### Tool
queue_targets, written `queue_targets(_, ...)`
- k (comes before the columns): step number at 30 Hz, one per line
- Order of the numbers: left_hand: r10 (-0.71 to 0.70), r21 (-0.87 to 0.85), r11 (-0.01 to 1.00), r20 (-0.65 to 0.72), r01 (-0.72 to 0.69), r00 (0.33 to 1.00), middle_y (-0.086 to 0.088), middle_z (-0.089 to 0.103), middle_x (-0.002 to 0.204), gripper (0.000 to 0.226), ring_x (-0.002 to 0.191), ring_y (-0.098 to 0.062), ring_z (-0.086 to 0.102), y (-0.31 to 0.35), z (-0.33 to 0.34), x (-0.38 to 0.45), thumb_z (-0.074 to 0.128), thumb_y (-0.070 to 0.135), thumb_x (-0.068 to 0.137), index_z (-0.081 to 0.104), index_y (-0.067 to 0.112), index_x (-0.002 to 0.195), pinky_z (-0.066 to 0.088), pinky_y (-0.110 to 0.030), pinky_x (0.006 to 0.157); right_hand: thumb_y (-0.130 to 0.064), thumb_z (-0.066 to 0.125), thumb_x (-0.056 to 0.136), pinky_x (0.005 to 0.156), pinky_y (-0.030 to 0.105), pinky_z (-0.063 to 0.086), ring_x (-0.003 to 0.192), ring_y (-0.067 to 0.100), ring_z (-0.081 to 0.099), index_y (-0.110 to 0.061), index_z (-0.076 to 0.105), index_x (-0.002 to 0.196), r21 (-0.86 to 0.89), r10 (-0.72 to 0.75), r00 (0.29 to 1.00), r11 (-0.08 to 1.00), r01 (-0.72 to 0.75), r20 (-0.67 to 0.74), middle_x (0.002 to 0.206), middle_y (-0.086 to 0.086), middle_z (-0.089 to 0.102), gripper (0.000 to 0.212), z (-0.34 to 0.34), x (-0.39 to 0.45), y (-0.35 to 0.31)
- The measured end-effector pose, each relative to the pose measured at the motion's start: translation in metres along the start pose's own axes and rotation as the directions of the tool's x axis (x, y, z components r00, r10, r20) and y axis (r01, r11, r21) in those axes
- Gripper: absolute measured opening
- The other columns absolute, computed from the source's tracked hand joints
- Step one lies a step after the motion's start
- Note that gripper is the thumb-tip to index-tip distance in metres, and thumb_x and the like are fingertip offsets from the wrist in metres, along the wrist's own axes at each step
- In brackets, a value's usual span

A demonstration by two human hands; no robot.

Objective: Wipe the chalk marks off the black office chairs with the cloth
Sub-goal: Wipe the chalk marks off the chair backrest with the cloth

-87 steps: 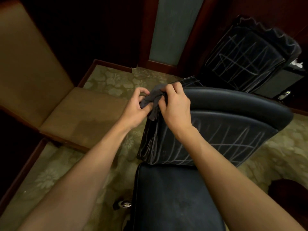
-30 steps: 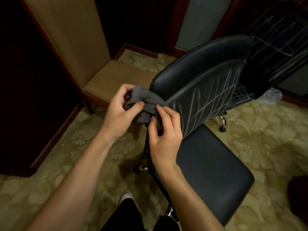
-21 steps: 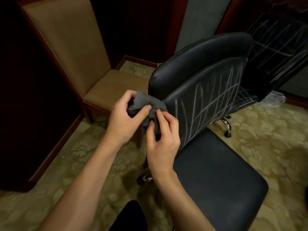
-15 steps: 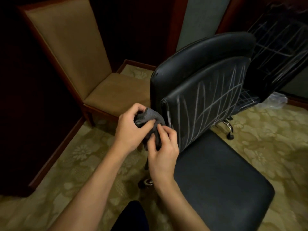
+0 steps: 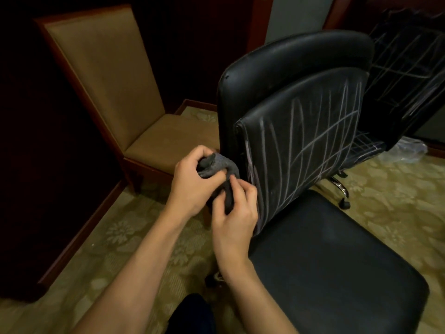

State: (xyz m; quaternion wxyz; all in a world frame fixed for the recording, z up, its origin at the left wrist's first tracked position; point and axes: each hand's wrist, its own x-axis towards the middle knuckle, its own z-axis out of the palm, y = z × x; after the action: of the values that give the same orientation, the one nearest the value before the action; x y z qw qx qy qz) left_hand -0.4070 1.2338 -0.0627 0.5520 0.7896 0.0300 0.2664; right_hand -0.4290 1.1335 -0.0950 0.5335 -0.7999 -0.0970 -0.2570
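The left hand (image 5: pixel 190 182) grips the bunched grey cloth (image 5: pixel 218 165), fingers curled over its top. The right hand (image 5: pixel 234 210) pinches the cloth's hanging end between thumb and fingertips. The cloth is held in the air just beside the left edge of the chair (image 5: pixel 301 145) backrest, above the carpet (image 5: pixel 125 237). White chalk marks (image 5: pixel 310 150) cross the backrest. A second chalked chair (image 5: pixel 409 68) stands behind it. A tan chair (image 5: pixel 108 75) stands at left.
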Motion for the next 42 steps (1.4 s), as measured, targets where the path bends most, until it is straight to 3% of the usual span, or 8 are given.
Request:
queue_targets(8, 0.077, -0.016, 0.997, -0.076, -0.079, 0.994, -0.004, 0.07, 0.083, 0.017, 0.081, -0.022, 0.069, -0.005, 0.002, 0.001, 0.076, 0.022, 0.082, 0.063, 0.013, 0.088, 0.058, -0.044, 0.073, -0.005, 0.066, 0.089, 0.082, -0.004, 0.033, 0.095, -0.008, 0.044, -0.001, 0.064, 0.123, 0.016, -0.157, 0.986, 0.987, 0.158, -0.046, 0.109, 0.008, 0.058, 0.034, 0.001, 0.016, 0.017)
queue_targets(13, 0.055, 0.109, 0.993, -0.069, -0.048, 0.996, 0.005, 0.064, 0.071, 0.022, 0.067, -0.01, 0.062, -0.04, 0.018, -0.021, 0.077, 0.027, 0.074, 0.057, 0.018, 0.076, 0.052, -0.035, 0.062, -0.012, 0.065, 0.091, 0.077, -0.004, 0.035, 0.087, -0.01, 0.047, -0.007, 0.062, 0.127, 0.002, -0.071, 0.997, 0.997, 0.071, 0.032, 0.109, 0.001, 0.052, 0.037, 0.013, -0.021, 0.051)
queue_targets(18, 0.08, 0.095, 0.993, -0.087, -0.072, 0.993, 0.001, 0.064, 0.071, 0.021, 0.067, -0.014, 0.062, -0.077, 0.032, -0.03, 0.078, 0.019, 0.079, 0.058, 0.015, 0.078, 0.053, -0.043, 0.064, -0.019, 0.063, 0.093, 0.076, -0.004, 0.033, 0.089, -0.006, 0.041, -0.011, 0.059, 0.133, -0.045, -0.064, 0.995, 0.997, 0.068, 0.082, 0.113, -0.002, 0.05, 0.041, 0.02, -0.033, 0.079)
queue_targets(22, 0.179, 0.043, 0.984, -0.117, -0.175, 0.977, -0.008, 0.07, 0.082, 0.023, 0.079, -0.026, 0.069, -0.075, 0.032, -0.025, 0.075, 0.024, 0.079, 0.065, 0.006, 0.088, 0.056, -0.049, 0.073, -0.025, 0.059, 0.096, 0.073, 0.004, 0.035, 0.088, -0.004, 0.044, -0.014, 0.055, 0.137, -0.026, -0.133, 0.989, 0.991, 0.135, 0.06, 0.116, -0.004, 0.048, 0.043, 0.021, -0.028, 0.075)
queue_targets(26, 0.276, 0.132, 0.957, -0.151, -0.257, 0.949, 0.001, 0.072, 0.085, 0.022, 0.08, -0.012, 0.069, -0.066, 0.025, -0.028, 0.073, 0.031, 0.084, 0.066, 0.012, 0.093, 0.057, -0.043, 0.073, -0.026, 0.056, 0.098, 0.08, 0.013, 0.032, 0.096, 0.006, 0.051, -0.015, 0.05, 0.141, -0.001, -0.223, 0.975, 0.975, 0.223, 0.022, 0.12, -0.004, 0.047, 0.045, 0.02, -0.027, 0.068)
queue_targets(34, 0.282, 0.097, 0.959, -0.194, -0.268, 0.94, -0.01, 0.065, 0.073, 0.016, 0.068, -0.017, 0.064, -0.09, 0.029, -0.082, 0.074, 0.012, 0.077, 0.059, 0.01, 0.079, 0.054, -0.044, 0.064, -0.016, 0.066, 0.09, 0.072, 0.034, 0.057, 0.085, 0.014, 0.061, -0.01, 0.059, 0.132, 0.058, -0.285, 0.958, 0.956, 0.287, -0.034, 0.112, 0.002, 0.053, 0.043, 0.017, -0.089, 0.106)
queue_targets(39, 0.332, 0.082, 0.943, -0.23, -0.321, 0.915, -0.007, 0.07, 0.083, 0.022, 0.082, -0.026, 0.07, -0.078, 0.021, -0.1, 0.074, 0.028, 0.081, 0.062, 0.011, 0.09, 0.057, -0.053, 0.074, -0.015, 0.065, 0.09, 0.077, 0.027, 0.053, 0.089, 0.015, 0.06, -0.006, 0.062, 0.128, 0.109, -0.394, 0.915, 0.909, 0.402, -0.084, 0.11, 0.007, 0.056, 0.039, -0.003, -0.086, 0.096)
queue_targets(42, 0.409, 0.086, 0.912, -0.285, -0.402, 0.867, 0.001, 0.073, 0.089, 0.022, 0.087, -0.017, 0.071, -0.056, 0.01, -0.093, 0.075, 0.033, 0.084, 0.066, 0.017, 0.095, 0.059, -0.047, 0.077, -0.014, 0.065, 0.09, 0.075, 0.026, 0.048, 0.088, 0.017, 0.059, -0.004, 0.063, 0.125, 0.062, -0.482, 0.867, 0.869, 0.492, -0.127, 0.109, 0.01, 0.056, 0.036, -0.017, -0.058, 0.07)
